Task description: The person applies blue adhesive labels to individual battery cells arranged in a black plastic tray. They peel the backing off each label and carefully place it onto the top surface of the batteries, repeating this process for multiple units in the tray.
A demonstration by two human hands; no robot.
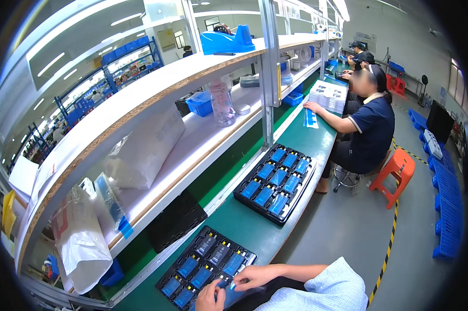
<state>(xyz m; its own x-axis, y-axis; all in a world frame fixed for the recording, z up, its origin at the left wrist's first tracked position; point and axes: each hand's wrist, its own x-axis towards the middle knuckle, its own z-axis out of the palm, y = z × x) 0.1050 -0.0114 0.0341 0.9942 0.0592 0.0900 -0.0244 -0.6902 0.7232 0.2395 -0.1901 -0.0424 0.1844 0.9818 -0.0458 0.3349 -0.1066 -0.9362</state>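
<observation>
Landmark = near black tray (186,254), on the green bench (244,230). The blue piece (233,297) I'm working on is at the tray's lower right corner, between my hands. My right hand (249,278) pinches its upper edge; my left hand (210,297) is curled at its left side, can't tell if it's gripping. Both hands block that corner of the tray. Packs sit in the tray's slots, mostly blue-faced, two at the top dark.

Beyond the tray along the bench: far black tray (258,208) with blue packs, then a co-worker (372,122), hand on a blue-and-white sheet (310,118). Left of the near tray: clear plastic bag (83,243) on the shelf (156,199). Further up from the tray: bottle (222,103), blue bin (199,104). Well right of it: orange stool (394,173).
</observation>
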